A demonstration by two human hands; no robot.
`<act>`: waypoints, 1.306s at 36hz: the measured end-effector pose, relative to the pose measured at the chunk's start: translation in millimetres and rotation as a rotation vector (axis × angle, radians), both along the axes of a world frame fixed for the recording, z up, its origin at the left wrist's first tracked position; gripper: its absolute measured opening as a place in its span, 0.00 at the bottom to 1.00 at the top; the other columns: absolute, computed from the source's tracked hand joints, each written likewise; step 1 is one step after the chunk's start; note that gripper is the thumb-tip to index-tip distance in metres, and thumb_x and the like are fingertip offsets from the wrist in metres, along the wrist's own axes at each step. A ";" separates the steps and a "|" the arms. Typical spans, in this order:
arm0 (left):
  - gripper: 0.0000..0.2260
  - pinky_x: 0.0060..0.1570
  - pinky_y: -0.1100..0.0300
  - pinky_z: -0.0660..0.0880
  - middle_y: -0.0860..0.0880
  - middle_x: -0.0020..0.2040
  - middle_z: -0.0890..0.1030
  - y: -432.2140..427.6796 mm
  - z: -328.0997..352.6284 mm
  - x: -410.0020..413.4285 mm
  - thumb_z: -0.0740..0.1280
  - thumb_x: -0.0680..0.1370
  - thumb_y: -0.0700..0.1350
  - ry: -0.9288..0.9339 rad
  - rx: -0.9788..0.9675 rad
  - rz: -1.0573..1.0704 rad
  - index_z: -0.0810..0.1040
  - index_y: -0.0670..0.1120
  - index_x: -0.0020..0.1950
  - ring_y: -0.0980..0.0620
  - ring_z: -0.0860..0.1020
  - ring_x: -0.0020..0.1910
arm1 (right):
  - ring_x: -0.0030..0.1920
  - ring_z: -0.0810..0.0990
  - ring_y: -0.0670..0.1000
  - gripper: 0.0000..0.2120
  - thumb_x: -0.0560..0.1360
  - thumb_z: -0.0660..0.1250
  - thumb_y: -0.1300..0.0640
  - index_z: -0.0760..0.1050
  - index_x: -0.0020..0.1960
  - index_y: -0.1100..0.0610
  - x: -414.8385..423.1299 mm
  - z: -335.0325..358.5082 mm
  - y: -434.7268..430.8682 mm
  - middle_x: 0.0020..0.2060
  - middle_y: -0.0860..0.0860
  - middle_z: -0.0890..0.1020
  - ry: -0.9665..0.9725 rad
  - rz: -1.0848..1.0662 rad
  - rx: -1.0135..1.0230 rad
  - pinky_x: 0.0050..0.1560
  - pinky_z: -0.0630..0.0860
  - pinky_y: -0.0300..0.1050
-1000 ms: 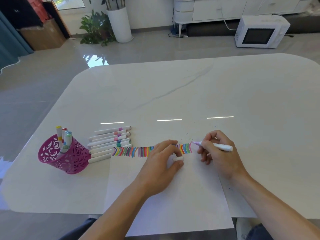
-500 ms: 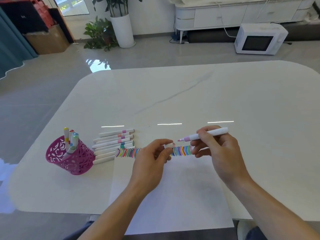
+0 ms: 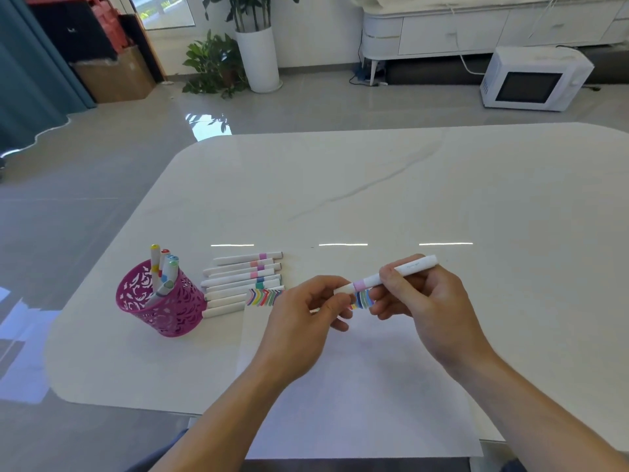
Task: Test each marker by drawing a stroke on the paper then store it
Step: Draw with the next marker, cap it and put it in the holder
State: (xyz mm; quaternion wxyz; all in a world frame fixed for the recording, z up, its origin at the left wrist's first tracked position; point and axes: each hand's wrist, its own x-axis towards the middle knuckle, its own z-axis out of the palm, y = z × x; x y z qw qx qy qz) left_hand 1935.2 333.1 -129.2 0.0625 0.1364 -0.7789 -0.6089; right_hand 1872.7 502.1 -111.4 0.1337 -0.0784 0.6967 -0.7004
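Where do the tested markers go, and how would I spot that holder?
Start at the big white table and go to its left side, left of the sheet of paper. Past the row of markers lying flat stands the holder. It is the only magenta thing there, a round cup with cut-out walls and a few markers standing inside.

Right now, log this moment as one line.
step: capping tested marker | right hand: grips pink-band marker | left hand: pinches cap at tip | above paper | pink holder: marker not yet stored
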 end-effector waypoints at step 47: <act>0.09 0.49 0.68 0.73 0.52 0.52 0.80 -107.6 57.1 53.2 0.65 0.83 0.44 0.516 -0.692 0.666 0.83 0.44 0.58 0.63 0.78 0.48 | 0.40 0.87 0.52 0.02 0.80 0.68 0.59 0.78 0.51 0.57 20.2 -37.8 -32.4 0.41 0.55 0.86 -0.149 0.328 0.445 0.47 0.85 0.49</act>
